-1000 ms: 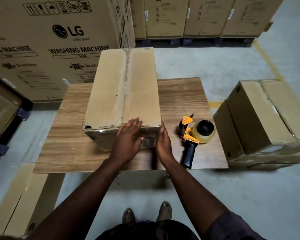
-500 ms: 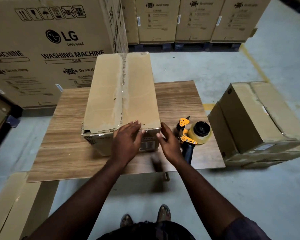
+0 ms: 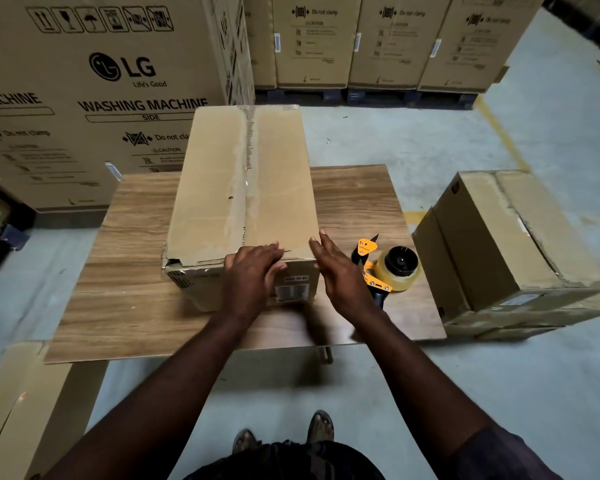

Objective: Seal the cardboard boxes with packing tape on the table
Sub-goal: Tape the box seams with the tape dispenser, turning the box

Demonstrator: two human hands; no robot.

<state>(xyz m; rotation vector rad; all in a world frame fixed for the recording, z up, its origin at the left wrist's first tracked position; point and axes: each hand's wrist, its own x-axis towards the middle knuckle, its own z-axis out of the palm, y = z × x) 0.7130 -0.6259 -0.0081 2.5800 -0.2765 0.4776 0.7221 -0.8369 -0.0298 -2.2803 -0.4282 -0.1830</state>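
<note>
1. Washing machine cartons (image 3: pixel 101 98): stacked on the floor behind the work area, not part of the job.
2. Table (image 3: pixel 129 306): wood-grain top, carrying one box and the tool.
3. Cardboard box (image 3: pixel 243 188): stands lengthwise on the table with its flaps down and meeting at a centre seam. The seam shows torn, glossy residue. Whether any sound tape bridges it cannot be settled from this angle.
4. Floor boxes (image 3: pixel 499 244): stacked just right of the table (presumably next in line).
5. Left hand (image 3: pixel 253 278): lies flat over the box's near top edge, fingers extended and pressing the flap down, as it did a second ago.
6. Right hand (image 3: pixel 340 275): a second ago it braced the box's near right corner. It has since come off and hangs between that corner and the tool, fingers straight and gripping nothing.
7. Tape dispenser (image 3: pixel 392 268): lies on the table just right of the box, untouched. Judgement: squaring is done and pick-up comes next; no taping has started.
</note>
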